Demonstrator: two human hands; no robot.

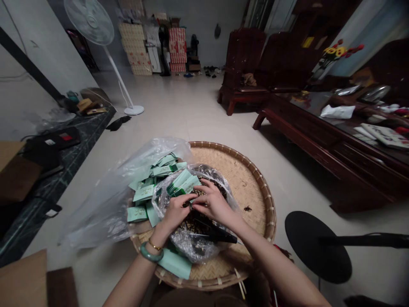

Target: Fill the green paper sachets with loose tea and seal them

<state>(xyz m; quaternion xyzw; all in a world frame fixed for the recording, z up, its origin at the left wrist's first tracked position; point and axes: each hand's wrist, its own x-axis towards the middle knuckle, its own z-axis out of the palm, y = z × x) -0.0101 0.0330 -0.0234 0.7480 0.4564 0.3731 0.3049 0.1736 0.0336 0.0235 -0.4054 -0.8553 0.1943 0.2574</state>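
Note:
My left hand (177,209), with a jade bangle (151,252) on its wrist, has thumb and fingertips pinched together over an open clear plastic bag (194,249). Against it, my right hand (213,202) bends its fingers inward, and the fingertips of both meet at a small dark thing I cannot make out. Loose dark and yellow dried bits (188,226) fill the bag below. A stack of green paper packets (183,182) leans in the bag just beyond my fingers. Under my right wrist lies a black tool (220,233), partly hidden.
A round bamboo tray (270,204) holds it all near my lap. More green packets (143,194) spill from a large clear bag (105,209) at left. A black round stand base (306,238) stands right, beside a dark wooden table (319,140). A white fan (134,110) stands ahead.

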